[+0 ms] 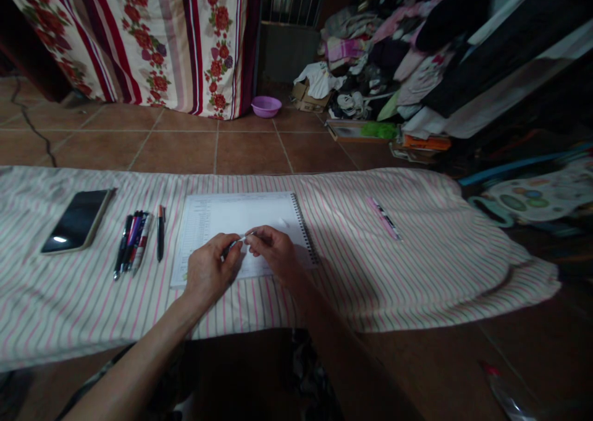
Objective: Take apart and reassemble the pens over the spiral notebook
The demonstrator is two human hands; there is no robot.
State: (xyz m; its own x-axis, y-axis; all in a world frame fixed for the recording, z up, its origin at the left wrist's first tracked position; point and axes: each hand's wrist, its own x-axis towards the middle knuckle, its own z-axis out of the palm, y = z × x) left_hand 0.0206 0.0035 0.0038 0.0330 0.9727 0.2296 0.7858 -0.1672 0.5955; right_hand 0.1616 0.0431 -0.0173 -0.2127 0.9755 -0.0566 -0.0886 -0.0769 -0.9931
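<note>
Over a white spiral notebook point(250, 211), my two hands meet with a slim pen point(241, 239) between them. The fingers of my left hand point(210, 269) are closed around the pen's dark left part. My right hand point(274, 252) pinches its other end; the exact tip is hidden by the fingers. A small white piece point(284, 222) lies on the page near the spiral binding. Left of the notebook lies a single black pen with an orange end point(160, 234), beside a bunch of several pens point(133, 243). A pink and black pen point(385, 219) rests to the right.
A striped cloth point(430, 266) covers the low surface. A smartphone point(78, 220) lies at its left. Beyond are a floral curtain point(162, 38), a purple basin point(266, 106) and heaped clothes point(370, 56). On the floor at lower right is a clear bottle-like thing point(507, 396).
</note>
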